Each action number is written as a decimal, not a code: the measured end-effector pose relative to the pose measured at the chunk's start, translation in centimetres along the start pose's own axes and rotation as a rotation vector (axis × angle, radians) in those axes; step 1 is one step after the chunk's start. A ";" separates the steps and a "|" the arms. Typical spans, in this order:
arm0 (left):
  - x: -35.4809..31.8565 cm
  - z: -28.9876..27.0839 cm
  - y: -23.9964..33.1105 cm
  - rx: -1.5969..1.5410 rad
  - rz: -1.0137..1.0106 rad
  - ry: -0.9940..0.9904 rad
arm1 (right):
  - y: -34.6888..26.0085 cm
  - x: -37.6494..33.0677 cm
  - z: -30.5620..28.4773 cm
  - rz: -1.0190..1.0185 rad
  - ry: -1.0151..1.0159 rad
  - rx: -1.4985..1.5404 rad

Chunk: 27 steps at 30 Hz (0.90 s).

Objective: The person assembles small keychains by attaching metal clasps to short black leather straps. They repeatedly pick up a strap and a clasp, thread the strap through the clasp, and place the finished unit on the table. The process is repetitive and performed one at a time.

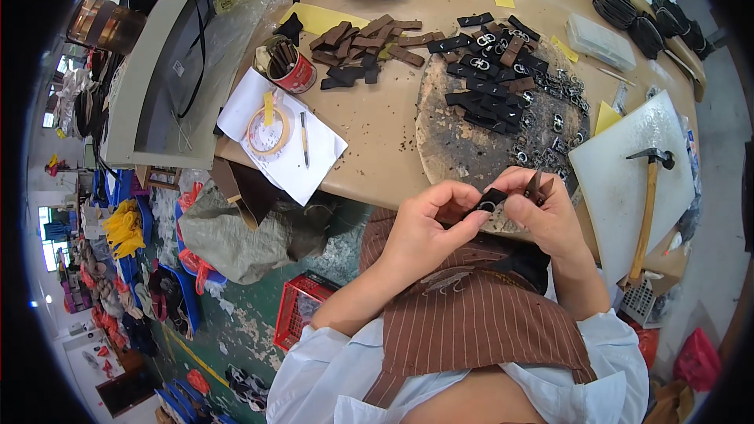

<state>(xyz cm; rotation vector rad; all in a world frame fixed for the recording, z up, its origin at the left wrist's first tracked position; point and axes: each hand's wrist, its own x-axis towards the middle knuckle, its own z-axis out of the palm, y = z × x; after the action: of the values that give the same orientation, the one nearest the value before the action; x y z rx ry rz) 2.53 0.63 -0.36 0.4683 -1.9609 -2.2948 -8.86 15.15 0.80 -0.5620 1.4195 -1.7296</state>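
Between both hands, above the near edge of a round worn board (440,141), is a short black strap (493,199) with a pale curved piece on it, perhaps a ring. My left hand (440,224) pinches the strap's left end between thumb and fingers. The fingers of my right hand (550,216) are closed at its other end, and pointed dark blades (536,187), like those of thread snips, stick up from that hand. Just beyond lie black straps (487,106), some with silvery rings. Loose metal buckles and clasps (561,137) cover the board's right side.
Brown straps (377,38) lie beyond the board, left of it. A red tin (297,74), paper sheets (314,161) and a tape roll (268,130) stand left. At right, a hammer (649,212) rests on a white slab (609,180). A clear box (601,42) sits behind.
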 end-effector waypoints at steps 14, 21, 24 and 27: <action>0.2 -0.4 -1.3 -0.230 0.005 0.031 | 3.0 -0.2 1.1 0.161 0.167 0.522; 0.6 0.4 -1.7 -0.171 0.002 0.072 | 2.9 -0.4 0.9 0.088 0.176 0.340; 0.5 0.5 -1.7 -0.148 -0.019 0.046 | 2.9 -0.5 0.9 0.087 0.174 0.256; 0.7 0.4 -2.0 -0.209 -0.092 0.021 | 3.1 -0.1 0.2 0.114 0.135 0.196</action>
<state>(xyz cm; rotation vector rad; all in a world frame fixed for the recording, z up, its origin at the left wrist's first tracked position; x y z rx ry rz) 2.05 1.14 -2.41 0.5700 -1.6983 -2.5041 -7.67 15.02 -2.06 -0.2581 1.3273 -1.8171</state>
